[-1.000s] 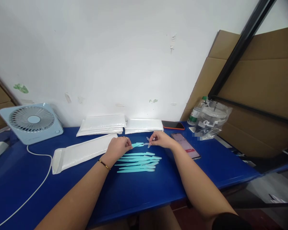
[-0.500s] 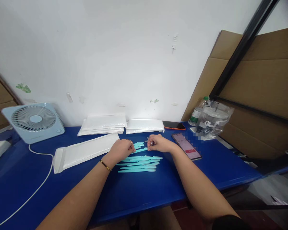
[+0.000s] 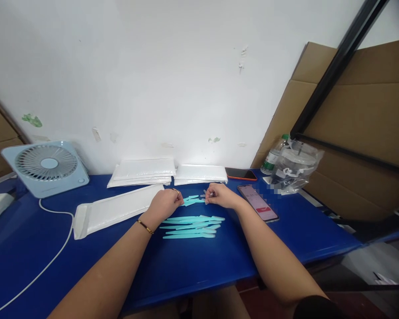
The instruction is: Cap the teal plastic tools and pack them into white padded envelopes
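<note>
My left hand [image 3: 168,201] is closed in a pinch on the left end of a turquoise eyebrow razor [image 3: 195,201]. At the razor's right end, the fingertips of my right hand [image 3: 220,196] are pinched together. More turquoise razors lie just behind the held one, partly covered by my left hand. Small greyish translucent pieces [image 3: 202,194], too small to name surely, show beside my right fingers. Nearer to me, several turquoise eyebrow razors [image 3: 189,228] lie roughly side by side on the blue table [image 3: 199,261], their handles pointing left.
White padded packets [image 3: 142,168] are stacked by the wall, with another stack [image 3: 199,173] beside them. One long white packet [image 3: 116,208] lies left of my hand. A fan [image 3: 48,168] with a cable stands left. Two phones [image 3: 259,204] [image 3: 241,173], a bottle [image 3: 274,155] and a bagged cup [image 3: 299,161] are right.
Both hands have moved slightly away from me, toward the wall, with the held razor between them. The row of razors nearer to me lies as before.
</note>
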Action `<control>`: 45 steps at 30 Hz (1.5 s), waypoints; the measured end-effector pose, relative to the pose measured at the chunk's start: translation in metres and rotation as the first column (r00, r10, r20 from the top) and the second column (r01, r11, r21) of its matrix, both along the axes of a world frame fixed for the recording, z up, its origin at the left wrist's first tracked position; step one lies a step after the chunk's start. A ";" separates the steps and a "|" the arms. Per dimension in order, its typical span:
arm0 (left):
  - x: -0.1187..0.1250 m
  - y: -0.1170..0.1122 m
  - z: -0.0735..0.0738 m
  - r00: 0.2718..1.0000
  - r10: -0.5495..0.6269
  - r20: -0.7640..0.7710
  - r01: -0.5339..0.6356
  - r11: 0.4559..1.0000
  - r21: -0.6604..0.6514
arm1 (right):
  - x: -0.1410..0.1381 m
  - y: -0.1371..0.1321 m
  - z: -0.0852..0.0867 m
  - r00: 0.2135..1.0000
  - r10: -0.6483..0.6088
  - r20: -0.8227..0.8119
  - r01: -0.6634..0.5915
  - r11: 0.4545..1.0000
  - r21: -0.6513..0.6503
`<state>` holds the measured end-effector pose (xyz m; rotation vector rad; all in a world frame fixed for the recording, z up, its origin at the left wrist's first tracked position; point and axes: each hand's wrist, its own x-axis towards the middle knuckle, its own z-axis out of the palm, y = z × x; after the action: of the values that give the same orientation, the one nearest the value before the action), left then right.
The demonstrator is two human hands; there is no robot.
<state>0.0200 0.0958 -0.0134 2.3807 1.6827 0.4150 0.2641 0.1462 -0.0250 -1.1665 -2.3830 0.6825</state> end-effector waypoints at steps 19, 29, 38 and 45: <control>0.014 -0.015 0.005 0.967 -0.253 -0.006 0.252 0.964 -0.082 | 0.013 -0.016 0.021 0.954 0.233 0.190 -0.199 0.963 -0.182; 0.001 -0.006 0.009 0.979 -0.115 -0.170 0.131 0.988 0.083 | 0.012 -0.008 0.015 0.995 0.052 0.086 -0.054 0.998 0.022; -0.004 -0.011 0.012 0.990 -0.139 -0.037 0.137 0.988 -0.070 | 0.002 -0.014 0.012 0.992 0.104 0.077 -0.103 0.994 -0.026; 0.004 -0.014 0.007 0.985 -0.130 -0.115 0.114 0.985 -0.132 | -0.010 -0.024 0.016 0.956 0.203 0.211 -0.202 0.979 -0.029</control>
<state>0.0238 0.0813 -0.0059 2.4452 1.5501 0.1406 0.2542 0.1219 -0.0091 -1.0539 -2.7110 0.6581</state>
